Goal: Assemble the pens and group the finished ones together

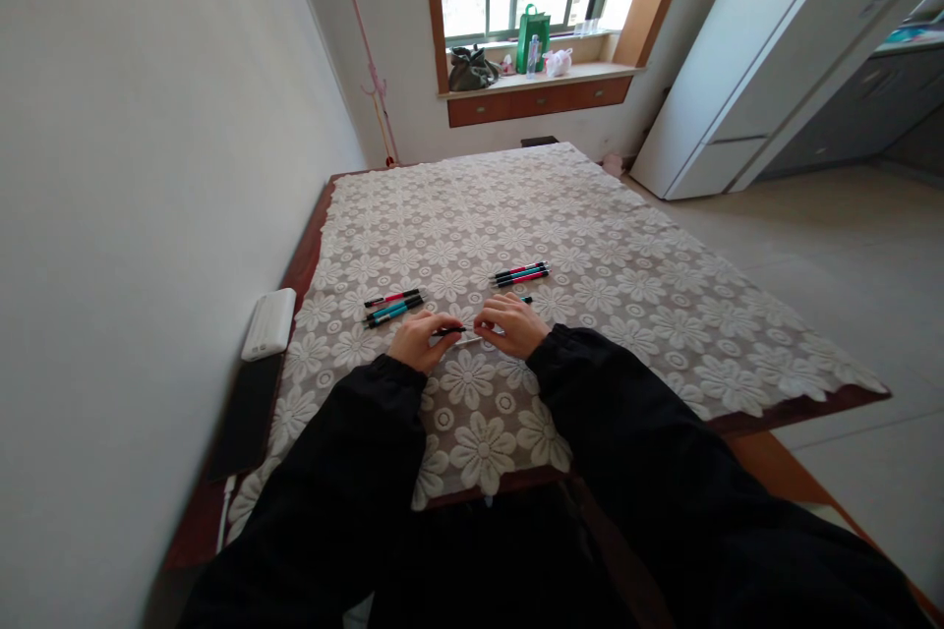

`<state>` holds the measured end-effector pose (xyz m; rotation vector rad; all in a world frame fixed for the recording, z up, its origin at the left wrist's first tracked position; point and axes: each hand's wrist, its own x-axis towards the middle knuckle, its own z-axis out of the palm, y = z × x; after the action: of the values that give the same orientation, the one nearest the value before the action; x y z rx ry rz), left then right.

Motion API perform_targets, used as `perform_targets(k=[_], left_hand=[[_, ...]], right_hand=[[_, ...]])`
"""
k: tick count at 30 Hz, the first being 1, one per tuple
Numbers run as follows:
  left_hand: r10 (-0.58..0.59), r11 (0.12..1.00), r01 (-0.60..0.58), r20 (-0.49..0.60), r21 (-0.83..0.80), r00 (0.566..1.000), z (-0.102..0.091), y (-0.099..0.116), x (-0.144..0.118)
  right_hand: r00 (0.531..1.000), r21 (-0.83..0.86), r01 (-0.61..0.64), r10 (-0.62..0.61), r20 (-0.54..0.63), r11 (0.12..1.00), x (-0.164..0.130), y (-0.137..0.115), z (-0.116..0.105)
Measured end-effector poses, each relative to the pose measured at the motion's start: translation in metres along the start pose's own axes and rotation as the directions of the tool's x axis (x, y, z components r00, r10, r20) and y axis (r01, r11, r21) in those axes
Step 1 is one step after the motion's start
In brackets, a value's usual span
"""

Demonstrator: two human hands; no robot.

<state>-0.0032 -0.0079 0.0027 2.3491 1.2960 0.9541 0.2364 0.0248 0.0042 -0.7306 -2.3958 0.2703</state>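
Against the wall at my far left lies a white box [269,322], just off the edge of the lace tablecloth [649,314] with its flower pattern. On the cloth, a little ahead of my left hand, sits a small bunch of pens [393,305]: one red and black, the others teal and black, lying side by side and nearly parallel.

My left hand [420,339] rests on the cloth with the fingers curled in, pinching the dark end of a thin pen [455,333]. That pen lies almost level between my two hands, just above the cloth; its left part is dark and its right part looks pale or silvery, though it is too small to say more. My right hand [510,324] is curled too, its fingertips closed on the pale end of the same pen, so both hands grip it from opposite ends. Both wrists are low, black sleeves coming down to them, forearms angling in from either side.

Just beyond my right hand a teal pen tip [525,299] peeks out from behind the fingers. Farther ahead lies a second bunch of pens [521,273], red and black and teal, close together.
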Motion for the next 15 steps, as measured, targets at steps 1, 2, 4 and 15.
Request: perform_targets(k=[1,2,4,15], left_hand=[[-0.043,0.998,0.043,-0.027,0.034,0.999,0.000,-0.001,0.000],[-0.088,0.993,0.092,-0.059,0.071,0.994,0.000,-0.003,0.000],[-0.158,0.975,0.172,-0.101,0.139,0.982,-0.001,-0.006,0.001],[0.065,0.986,-0.076,0.074,0.152,0.995,0.000,-0.004,0.002]], right_hand=[[1.000,-0.013,-0.019,0.019,0.001,1.000,0.000,0.000,0.000],[0.999,-0.027,-0.042,0.042,0.001,0.999,-0.001,0.001,0.001],[0.997,-0.063,-0.070,0.071,0.012,0.996,-0.001,0.002,0.003],[0.960,-0.082,0.028,-0.049,-0.276,0.996,-0.010,-0.040,-0.047]])
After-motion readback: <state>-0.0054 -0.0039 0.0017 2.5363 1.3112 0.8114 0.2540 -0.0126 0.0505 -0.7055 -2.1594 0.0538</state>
